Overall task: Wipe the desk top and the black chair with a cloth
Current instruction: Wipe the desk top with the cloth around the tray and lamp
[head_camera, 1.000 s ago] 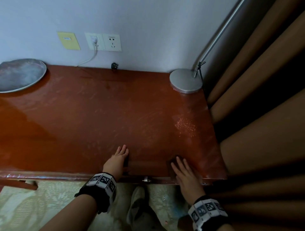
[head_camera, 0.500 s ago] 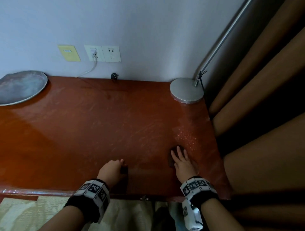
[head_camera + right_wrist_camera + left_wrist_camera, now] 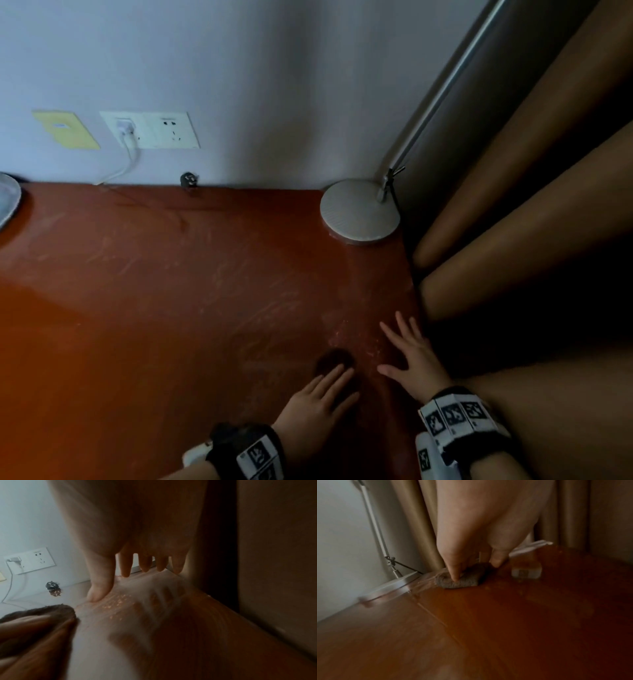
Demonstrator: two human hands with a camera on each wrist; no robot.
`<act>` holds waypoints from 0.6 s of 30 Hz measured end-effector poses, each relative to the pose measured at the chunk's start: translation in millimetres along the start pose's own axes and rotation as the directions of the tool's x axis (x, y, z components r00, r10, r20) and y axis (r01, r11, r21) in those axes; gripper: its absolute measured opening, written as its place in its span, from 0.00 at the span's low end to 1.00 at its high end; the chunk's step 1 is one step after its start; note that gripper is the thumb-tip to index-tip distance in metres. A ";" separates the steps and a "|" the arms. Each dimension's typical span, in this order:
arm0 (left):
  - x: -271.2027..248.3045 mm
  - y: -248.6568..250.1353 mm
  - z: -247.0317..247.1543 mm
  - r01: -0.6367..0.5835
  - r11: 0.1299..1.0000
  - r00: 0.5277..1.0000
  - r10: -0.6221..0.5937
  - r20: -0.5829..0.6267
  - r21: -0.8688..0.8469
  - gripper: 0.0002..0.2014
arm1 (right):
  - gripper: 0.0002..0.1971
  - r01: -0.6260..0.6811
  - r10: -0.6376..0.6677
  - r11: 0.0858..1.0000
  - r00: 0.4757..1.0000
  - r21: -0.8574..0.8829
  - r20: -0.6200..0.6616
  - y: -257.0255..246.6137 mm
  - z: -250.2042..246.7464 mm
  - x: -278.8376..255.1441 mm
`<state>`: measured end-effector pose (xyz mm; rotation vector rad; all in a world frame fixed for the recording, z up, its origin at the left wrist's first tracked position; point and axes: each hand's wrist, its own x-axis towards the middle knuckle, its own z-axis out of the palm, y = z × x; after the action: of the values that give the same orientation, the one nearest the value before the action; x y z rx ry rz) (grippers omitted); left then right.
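While your left hand [image 3: 317, 399] lies on the small dark cloth [image 3: 334, 361] with fingers laid out nearly straight, pressing it to the table [image 3: 171, 308] rather than clutching it, keep that flat pressure, since it spreads the cloth over more wood than a pinch would. Your right hand [image 3: 412, 359] is spread and holds nothing, palm down near the table's right edge just beside the cloth; it looks like a brace, so let it steady you but lift it out of the cloth's path, or you will leave a strip unwiped beneath it. Pale specks [image 3: 118, 601] show on the wood near your right thumb, right ahead of the cloth, so that patch seems the next thing to take; push through it in one steady stroke toward the edge, not back and forth, or you may only scatter them. Smeary streaks run across the middle of the table, which suggests overlapping passes would serve better than scattered dabs. Mind the lamp base [image 3: 359, 212] in the far right corner and the curtain [image 3: 531, 240] hanging close along the right side: work up to the base and around it, without shoving it. No black chair is in view, so that part appears to be left for later.
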<state>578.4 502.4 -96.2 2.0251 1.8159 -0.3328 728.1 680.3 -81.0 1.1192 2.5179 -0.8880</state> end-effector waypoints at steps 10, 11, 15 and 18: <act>69.5 -75.0 -68.7 0.283 0.934 0.952 -0.301 -0.055 -0.220 0.28 | 0.45 -0.007 0.024 0.979 0.996 -0.202 0.081 -5.0 -16.1 49.3; 66.2 -72.8 -61.9 0.227 0.954 0.966 -0.245 -0.079 -0.194 0.26 | 0.45 -0.001 0.018 0.978 0.997 -0.208 0.079 -5.1 -17.1 50.5; 32.9 -56.2 -18.5 -0.171 0.984 0.983 0.174 -0.057 0.055 0.22 | 0.47 0.012 0.011 0.977 0.994 -0.211 0.105 -3.9 -21.3 54.3; 43.8 -78.2 -22.7 -0.248 0.968 0.967 0.249 -0.059 0.022 0.22 | 0.48 0.020 0.005 0.978 0.993 -0.209 0.120 -2.2 -23.4 54.9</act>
<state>504.8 557.6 -105.3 2.2641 1.5713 -0.2126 689.8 725.9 -86.2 0.9615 2.4503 -0.6518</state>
